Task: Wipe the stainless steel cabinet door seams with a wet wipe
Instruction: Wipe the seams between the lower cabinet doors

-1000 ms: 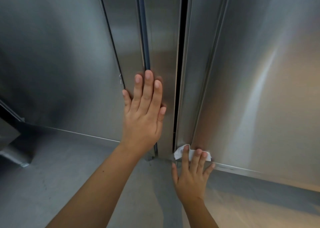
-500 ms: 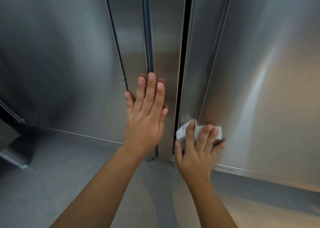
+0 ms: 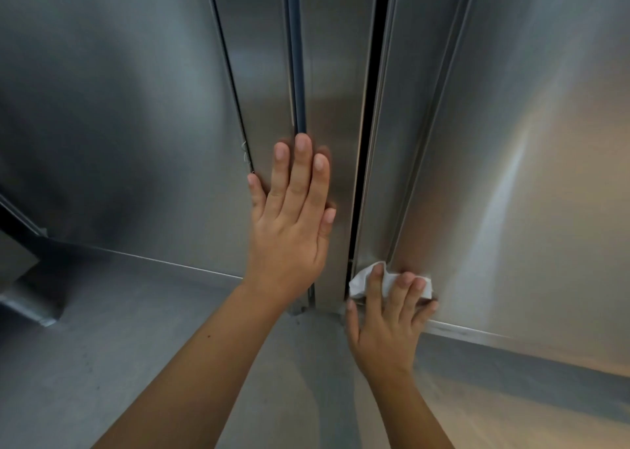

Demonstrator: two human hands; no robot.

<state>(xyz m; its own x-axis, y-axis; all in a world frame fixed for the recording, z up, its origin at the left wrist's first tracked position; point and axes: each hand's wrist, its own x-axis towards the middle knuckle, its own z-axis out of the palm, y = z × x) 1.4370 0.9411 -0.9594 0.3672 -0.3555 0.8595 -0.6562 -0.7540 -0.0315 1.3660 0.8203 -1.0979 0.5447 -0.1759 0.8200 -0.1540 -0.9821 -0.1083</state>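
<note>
Cabinet door (image 3: 511,142): right panel, worked at its foot.
Seam (image 3: 370,142): dark gap; cleaned stretch untellable.
Left grip (image 3: 289,230): flat, braced beside seam, empty.
Right grip (image 3: 385,332): flat, pressing wet wipe (image 3: 361,280) low on door crease.
Remaining: probably upper seams.

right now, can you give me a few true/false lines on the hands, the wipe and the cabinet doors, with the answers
1. The left hand lies flat on the steel strip with straight fingers. True.
2. The wet wipe is under the left hand. False: it is under the fingers of the right hand.
3. The wipe is pressed low on the right door, near its bottom edge. True.
4. The wipe is blue. False: it is white.
5. The dark seam runs between the two hands. True.
</note>
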